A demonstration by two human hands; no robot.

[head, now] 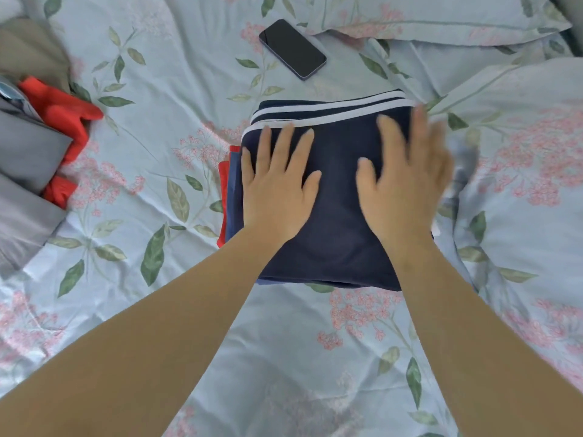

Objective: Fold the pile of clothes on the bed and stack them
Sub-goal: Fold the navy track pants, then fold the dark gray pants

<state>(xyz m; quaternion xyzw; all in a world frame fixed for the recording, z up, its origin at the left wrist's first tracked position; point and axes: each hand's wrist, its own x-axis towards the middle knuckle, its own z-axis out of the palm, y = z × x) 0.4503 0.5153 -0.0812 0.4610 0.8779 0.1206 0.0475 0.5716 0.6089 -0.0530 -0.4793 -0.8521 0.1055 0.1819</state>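
Two bare forearms (164, 335) reach in from the near edge, and both hands are flat on the folded navy garment (334, 241). The left hand (277, 187) is spread with straight fingers; the right hand (407, 187) is open too, blurred at its outer side. The garment tops a stack mid-bed (151, 190), with a red edge (222, 197) showing on the stack's left. Unfolded red and grey clothes (38, 143) sit far left, and a phone (292, 48) lies beyond.

A folded navy garment (334, 216) with white stripes along its far edge lies flat on top of a small stack on the floral bed (157, 89). A blue piece (231, 209) and a red piece (221, 216) show at the stack's left side. Well apart, at the bed's left edge, grey cloth (28, 152), a crumpled red garment (63, 108) and a tan garment (28, 48) lie unfolded in a heap.
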